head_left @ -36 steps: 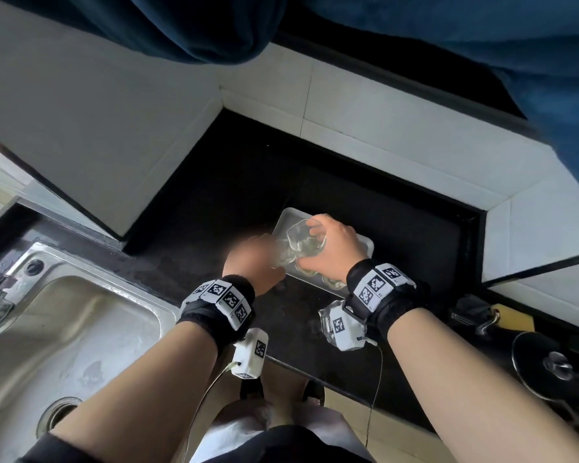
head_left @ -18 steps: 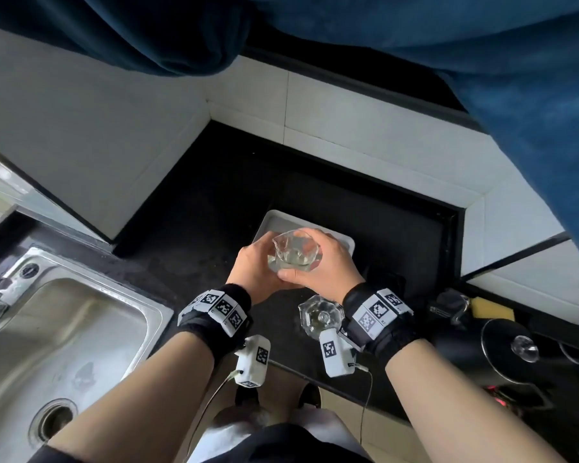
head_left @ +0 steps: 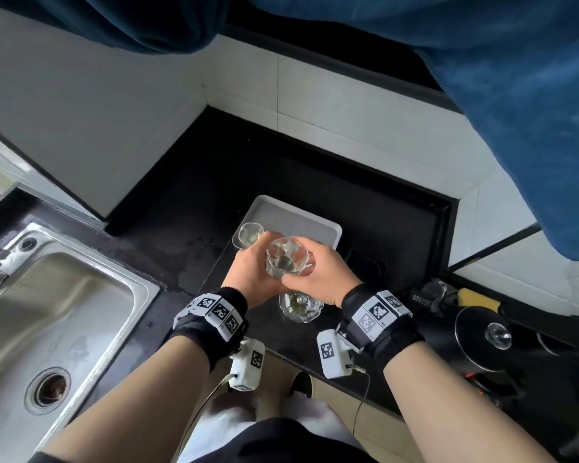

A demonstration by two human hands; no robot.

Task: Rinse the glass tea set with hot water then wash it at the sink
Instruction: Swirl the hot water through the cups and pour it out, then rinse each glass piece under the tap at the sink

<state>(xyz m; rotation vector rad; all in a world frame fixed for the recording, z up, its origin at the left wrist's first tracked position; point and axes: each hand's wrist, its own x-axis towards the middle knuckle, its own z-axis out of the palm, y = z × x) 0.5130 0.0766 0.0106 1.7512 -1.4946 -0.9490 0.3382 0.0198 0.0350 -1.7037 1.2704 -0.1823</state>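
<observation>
Head view, looking down at a black stone countertop (head_left: 194,208) in a corner of white tiled wall (head_left: 331,95). A clear glass cup with a ribbed wall (head_left: 286,260) is held above the counter between both hands, some pale liquid seen in it, rim up and slightly tilted. The left hand (head_left: 253,279) is cupped against the cup's left side, fingers curled round it from below. The right hand (head_left: 318,277) is wrapped on the right side, thumb and fingers closed on the glass wall. Both grips are tight on the same cup, no gap seen.

Just below the hands a second clear ribbed glass vessel (head_left: 301,307) is seen standing on the counter, partly hidden by the right hand. A small clear glass cup (head_left: 248,233) sits at the near-left corner of a white rectangular tray (head_left: 301,217), which lies on the counter just beyond the hands. Whether that cup is on or beside the tray rim cannot be told.

Black wristbands with white coded marker tiles are worn on both wrists, a white marker box hanging under each.

A stainless steel sink (head_left: 47,312) with a round drain is set at the left, well apart from the held cup. A black kettle with a glass-knobbed lid (head_left: 488,339) stands at the right. Dark blue fabric (head_left: 515,95) hangs across the top.
</observation>
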